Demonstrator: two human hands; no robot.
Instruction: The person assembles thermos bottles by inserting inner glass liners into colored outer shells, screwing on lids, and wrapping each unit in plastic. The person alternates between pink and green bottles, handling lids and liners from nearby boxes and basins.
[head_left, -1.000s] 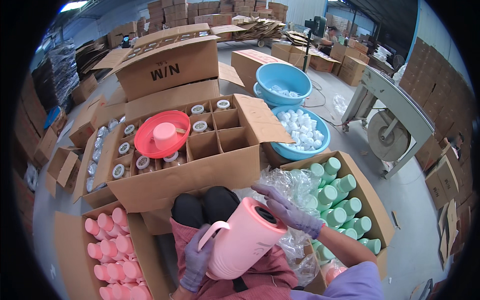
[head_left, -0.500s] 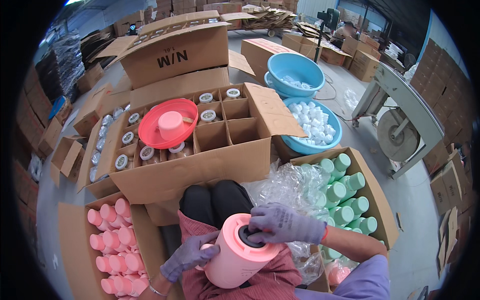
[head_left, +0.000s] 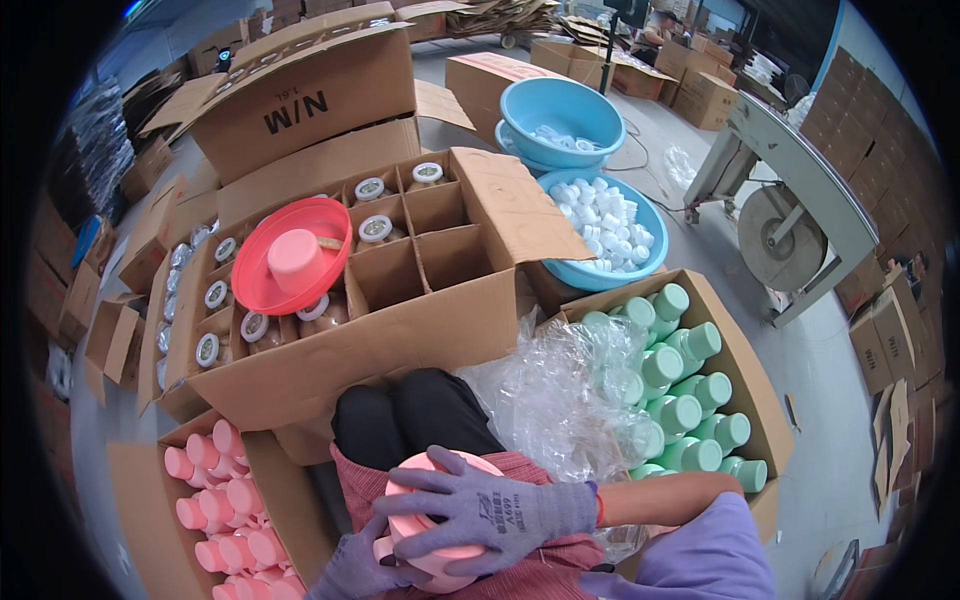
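A pink jug stands upright on my lap. My right hand, in a grey-purple glove, lies flat over its top and side. My left hand, gloved the same, grips the jug's lower left part by the handle, at the bottom edge of the view. In front of my knees stands a big cardboard box with dividers; several cells hold capped containers. A red funnel-like dish with a pink cup rests on the box's left cells.
A box of pink jugs lies at my lower left, and a box of green jugs with clear plastic wrap at my right. Two blue basins hold white caps. Beyond are a grey strapping machine and stacked cartons.
The jug went from lying tilted across my lap to standing upright. My right hand moved from its open end onto its top. The view dipped closer to the boxes.
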